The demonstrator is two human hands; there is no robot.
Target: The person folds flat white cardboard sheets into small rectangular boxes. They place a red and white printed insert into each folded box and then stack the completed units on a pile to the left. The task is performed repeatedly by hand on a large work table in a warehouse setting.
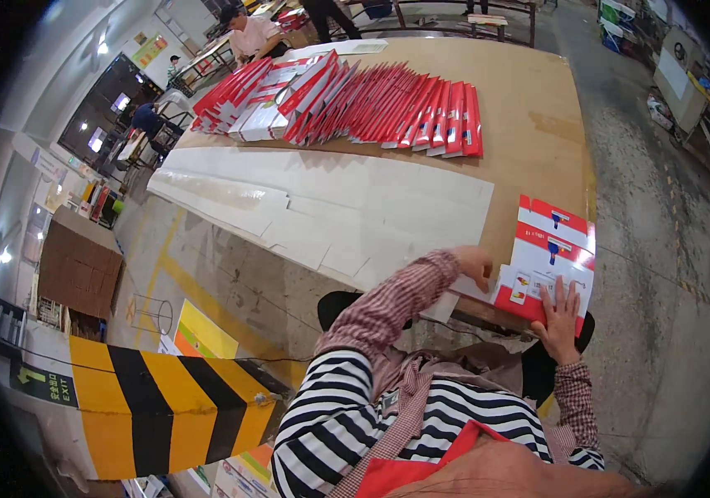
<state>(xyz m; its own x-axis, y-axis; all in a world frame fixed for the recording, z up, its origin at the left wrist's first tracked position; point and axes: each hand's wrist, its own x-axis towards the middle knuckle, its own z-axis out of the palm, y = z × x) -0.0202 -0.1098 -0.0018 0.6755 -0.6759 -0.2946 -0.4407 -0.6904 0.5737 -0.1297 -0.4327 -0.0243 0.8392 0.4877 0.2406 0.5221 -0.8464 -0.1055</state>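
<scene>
A flat red and white printed carton [551, 247] lies at the near right corner of the table. Its panels carry pictures of a blue-handled tool. My right hand [561, 314] rests on its near end, palm down with the fingers spread. Just left of the carton, my left hand [474, 267] is closed with its fingers curled downward. Whatever those fingers may hold is hidden. Farther back, a long row of folded red and white cartons [380, 104] leans in an overlapping fan across the table.
White sheeting [372, 203] covers the left part of the brown tabletop [529, 116]. A yellow and black striped pillar [168, 402] stands close on my left. Past the table's far left end is a person in pink [253, 37]. A grey machine [680, 79] stands at the far right.
</scene>
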